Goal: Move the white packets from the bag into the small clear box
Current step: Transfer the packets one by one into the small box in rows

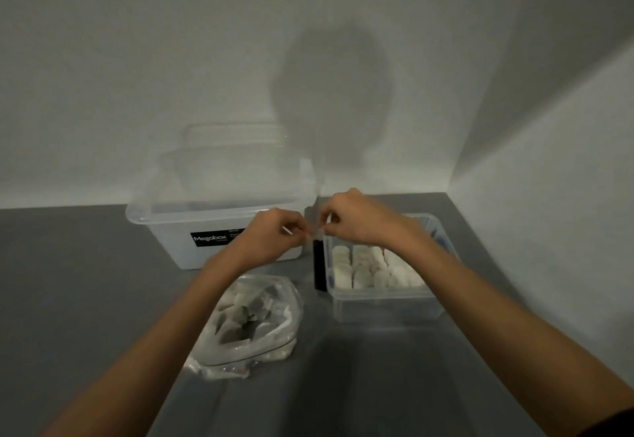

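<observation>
A clear plastic bag (254,316) lies open on the grey table, with several white packets (236,313) inside. To its right stands the small clear box (387,303), holding several white packets (370,270) in rows. Above the box's left far corner, my left hand (274,234) and my right hand (353,219) meet, both pinching one small pale packet (317,232) between their fingertips. A black strip (319,265) stands against the box's left side, right below the packet.
A large clear tub (219,227) with a black Megabox label sits behind the bag, a clear lid leaning behind it. White walls close the table (85,282) at the back and right, forming a corner.
</observation>
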The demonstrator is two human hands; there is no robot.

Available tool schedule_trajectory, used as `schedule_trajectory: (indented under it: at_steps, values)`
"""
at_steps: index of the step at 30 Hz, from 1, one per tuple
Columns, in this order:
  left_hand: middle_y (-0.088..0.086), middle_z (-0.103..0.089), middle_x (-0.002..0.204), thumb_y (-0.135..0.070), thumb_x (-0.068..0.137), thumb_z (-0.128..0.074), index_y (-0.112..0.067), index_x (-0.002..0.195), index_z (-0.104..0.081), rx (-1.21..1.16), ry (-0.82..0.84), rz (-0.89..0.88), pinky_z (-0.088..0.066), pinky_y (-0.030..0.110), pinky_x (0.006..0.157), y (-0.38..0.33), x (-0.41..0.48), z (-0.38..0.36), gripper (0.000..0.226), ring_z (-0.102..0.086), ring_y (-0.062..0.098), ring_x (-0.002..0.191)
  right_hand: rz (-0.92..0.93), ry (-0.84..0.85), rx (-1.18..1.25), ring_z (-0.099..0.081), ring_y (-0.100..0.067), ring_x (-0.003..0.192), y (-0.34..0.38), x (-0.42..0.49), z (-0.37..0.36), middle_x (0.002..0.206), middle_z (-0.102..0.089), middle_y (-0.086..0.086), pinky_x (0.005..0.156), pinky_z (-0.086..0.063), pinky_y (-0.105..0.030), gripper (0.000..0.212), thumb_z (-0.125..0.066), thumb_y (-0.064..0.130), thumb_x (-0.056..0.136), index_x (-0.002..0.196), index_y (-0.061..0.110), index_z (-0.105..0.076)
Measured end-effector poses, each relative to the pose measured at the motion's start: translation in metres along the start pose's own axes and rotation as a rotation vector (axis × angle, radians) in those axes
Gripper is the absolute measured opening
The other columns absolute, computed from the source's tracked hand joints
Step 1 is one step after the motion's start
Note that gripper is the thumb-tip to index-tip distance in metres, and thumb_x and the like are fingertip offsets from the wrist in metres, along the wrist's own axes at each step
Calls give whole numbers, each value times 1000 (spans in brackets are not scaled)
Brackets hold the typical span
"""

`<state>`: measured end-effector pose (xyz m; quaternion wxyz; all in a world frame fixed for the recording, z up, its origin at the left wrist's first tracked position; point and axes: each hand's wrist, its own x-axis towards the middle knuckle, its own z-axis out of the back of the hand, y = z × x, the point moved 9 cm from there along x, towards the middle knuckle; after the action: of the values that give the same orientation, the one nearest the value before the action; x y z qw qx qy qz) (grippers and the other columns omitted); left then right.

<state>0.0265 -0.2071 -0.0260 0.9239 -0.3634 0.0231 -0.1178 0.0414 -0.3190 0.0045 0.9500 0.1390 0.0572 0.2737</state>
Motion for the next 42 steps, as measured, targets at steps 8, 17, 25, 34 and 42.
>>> schedule_trajectory:
  at_steps: [8,17,25,34,42]
  values:
    - [1,-71,97,-16,88,-64,-13,97,-70,219,62,43,-51,23,77,89,-49,11,12,-64,11,83,93,100,105,-63,-23,91,88,29,-80,103,-66,-10,82,-54,-41,16,-58,18,90,100,11,-69]
    - [0,-69,91,-11,89,-58,-14,90,-71,411,113,83,-44,19,67,138,-73,4,14,-60,11,76,2,239,38,-61,-26,87,101,43,-189,106,-63,-12,74,-52,-36,27,-58,4,85,110,12,-63]
    - [-2,-69,94,-16,85,-62,-18,92,-70,376,149,71,-55,30,79,152,-75,-1,11,-64,13,83,0,115,-178,-53,-35,108,99,46,-207,116,-57,-19,82,-45,-40,37,-58,5,86,122,6,-49]
    - [-5,-69,91,-12,85,-61,-18,93,-71,157,44,84,-54,24,78,153,-70,7,14,-63,6,83,-248,-83,322,-62,-20,73,63,39,-186,79,-66,-4,68,-55,-34,9,-59,11,80,84,15,-65]
    - [-6,-68,82,-9,86,-65,-19,94,-70,-264,-251,126,-45,4,59,141,-84,26,14,-61,-7,67,-470,-196,1223,-67,-15,74,47,-4,-165,89,-72,-11,58,-52,-22,19,-66,2,84,102,7,-68]
